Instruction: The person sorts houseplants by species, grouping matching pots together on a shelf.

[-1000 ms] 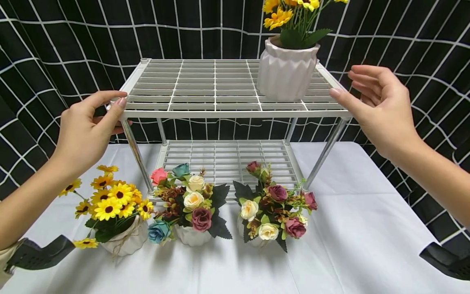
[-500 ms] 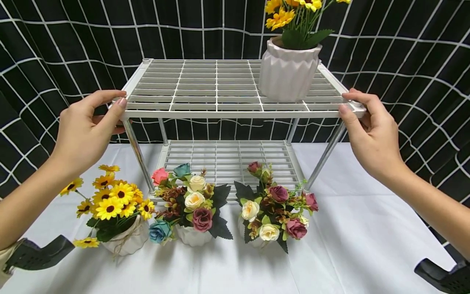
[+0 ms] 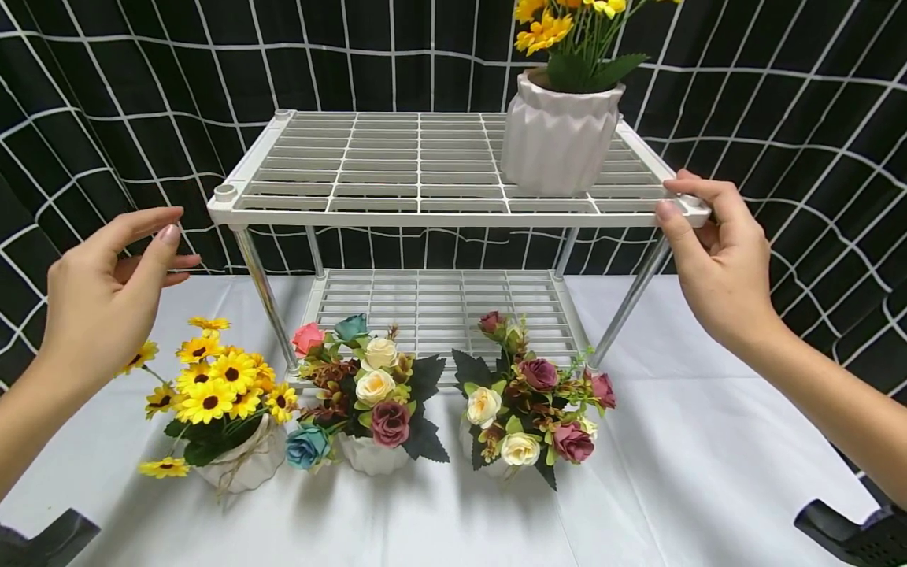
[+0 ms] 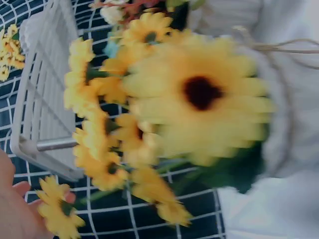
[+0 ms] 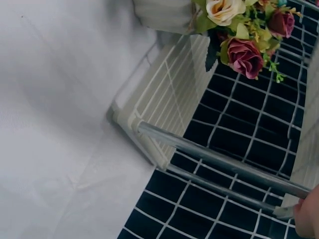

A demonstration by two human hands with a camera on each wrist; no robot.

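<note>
A white two-tier wire shelf rack with metal legs stands in the middle of the head view. My right hand grips the front right corner of its upper tier, thumb at the front and fingers on the outer side. To the left of the rack, my left hand is in the air with relaxed fingers, apart from the front left corner and holding nothing. Below it is a white pot of yellow daisy-like flowers, whose blooms fill much of the left wrist view. On the upper tier's right side stands a white ridged flowerpot with yellow flowers.
In front of the lower tier sit two white pots with mixed roses, one left of centre and one to its right. A white cloth covers the table. Behind hangs a black curtain with a white grid.
My left hand has let go of the rack's front left corner and moved left and down. My right hand came in from the right and took hold of the front right corner.
</note>
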